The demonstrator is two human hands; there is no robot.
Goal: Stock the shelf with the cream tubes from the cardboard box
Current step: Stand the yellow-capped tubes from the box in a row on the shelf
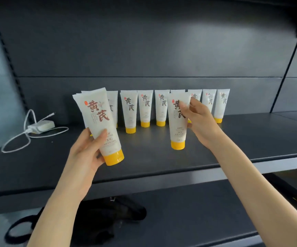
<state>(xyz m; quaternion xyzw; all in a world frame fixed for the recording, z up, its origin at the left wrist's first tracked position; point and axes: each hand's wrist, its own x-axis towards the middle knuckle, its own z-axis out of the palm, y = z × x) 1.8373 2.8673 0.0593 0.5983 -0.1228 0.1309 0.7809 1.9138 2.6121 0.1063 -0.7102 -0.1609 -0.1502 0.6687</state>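
Head view: a white charger (41, 126) and its looped cable lie at centre left on the dark shelf (162, 166). A black bag (108, 211) sits on the shelf below. At least eight cream tubes (145, 107) stand cap-down along the back, some partly hidden. The left hand (89, 150) grips one tilted tube (101, 122). The right hand (202, 122) pinches one upright tube (176, 125) at centre frame.

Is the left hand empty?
No, the left hand grips a tilted, yellow-capped tube by its lower half.
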